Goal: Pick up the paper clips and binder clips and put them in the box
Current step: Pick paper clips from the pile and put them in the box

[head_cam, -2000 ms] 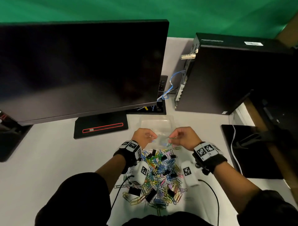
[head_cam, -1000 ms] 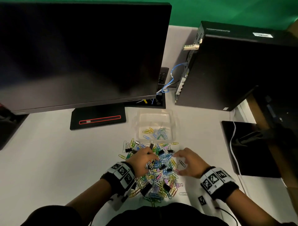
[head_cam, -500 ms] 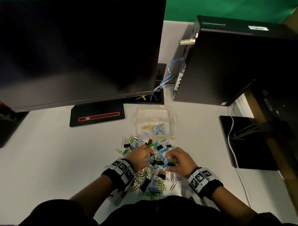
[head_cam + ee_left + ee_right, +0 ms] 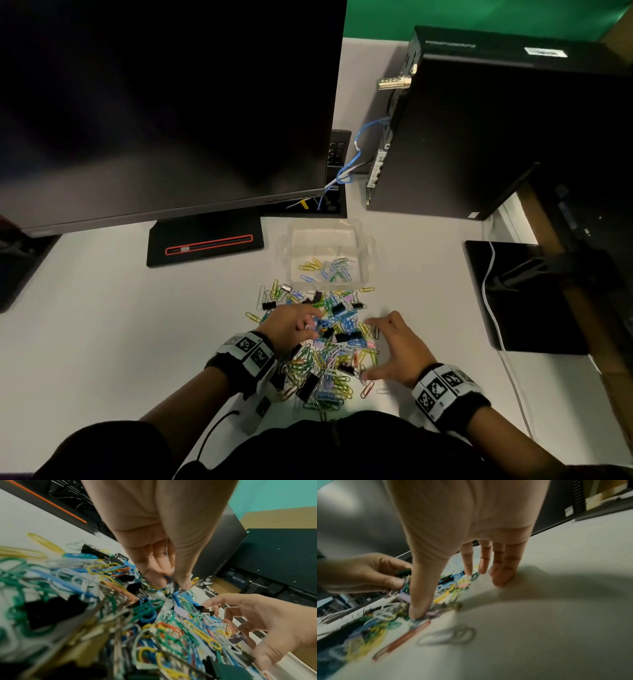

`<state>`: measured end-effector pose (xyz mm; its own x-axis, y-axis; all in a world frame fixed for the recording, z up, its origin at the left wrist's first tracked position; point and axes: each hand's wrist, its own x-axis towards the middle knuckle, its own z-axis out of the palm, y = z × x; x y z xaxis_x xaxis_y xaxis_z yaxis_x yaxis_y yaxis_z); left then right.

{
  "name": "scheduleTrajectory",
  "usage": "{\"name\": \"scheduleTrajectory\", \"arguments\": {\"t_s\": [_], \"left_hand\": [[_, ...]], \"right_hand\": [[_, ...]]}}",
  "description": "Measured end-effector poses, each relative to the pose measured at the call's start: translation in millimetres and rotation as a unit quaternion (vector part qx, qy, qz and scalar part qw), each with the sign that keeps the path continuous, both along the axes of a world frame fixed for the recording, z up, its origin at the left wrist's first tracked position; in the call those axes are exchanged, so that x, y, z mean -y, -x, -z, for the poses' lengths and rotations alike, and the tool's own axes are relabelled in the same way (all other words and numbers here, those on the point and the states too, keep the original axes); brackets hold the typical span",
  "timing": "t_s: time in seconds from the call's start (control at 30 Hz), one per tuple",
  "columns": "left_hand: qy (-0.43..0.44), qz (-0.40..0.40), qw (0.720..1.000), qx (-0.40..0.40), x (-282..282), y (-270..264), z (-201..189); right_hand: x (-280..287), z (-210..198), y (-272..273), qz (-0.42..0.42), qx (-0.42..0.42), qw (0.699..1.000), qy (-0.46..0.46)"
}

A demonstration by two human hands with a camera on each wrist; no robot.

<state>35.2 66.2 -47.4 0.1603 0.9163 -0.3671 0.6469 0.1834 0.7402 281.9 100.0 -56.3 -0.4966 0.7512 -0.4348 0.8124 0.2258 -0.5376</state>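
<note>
A heap of coloured paper clips and black binder clips lies on the white desk just in front of me. Behind it stands a clear plastic box holding several paper clips. My left hand is on the heap's left side, and its thumb and fingertips pinch a small bunch of paper clips. My right hand is spread open at the heap's right edge. Its thumb presses on clips while its fingers touch the bare desk.
A large dark monitor on a black stand overhangs the back left. A black computer case with blue cables stands at the back right. A black pad with a white cable lies to the right. A few stray clips lie near my right hand.
My right hand has pulled away to the right from the middle of the heap and spread its fingers. My left hand has stayed on the heap, pinching clips.
</note>
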Motion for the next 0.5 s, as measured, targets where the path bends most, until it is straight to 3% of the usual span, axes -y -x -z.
{"name": "scheduleTrajectory", "arguments": {"t_s": [0.5], "left_hand": [[-0.014,0.05,0.996,-0.066,3,-3,-2]], "right_hand": [[0,10,17,0.065,-0.101,0.993,0.006]]}}
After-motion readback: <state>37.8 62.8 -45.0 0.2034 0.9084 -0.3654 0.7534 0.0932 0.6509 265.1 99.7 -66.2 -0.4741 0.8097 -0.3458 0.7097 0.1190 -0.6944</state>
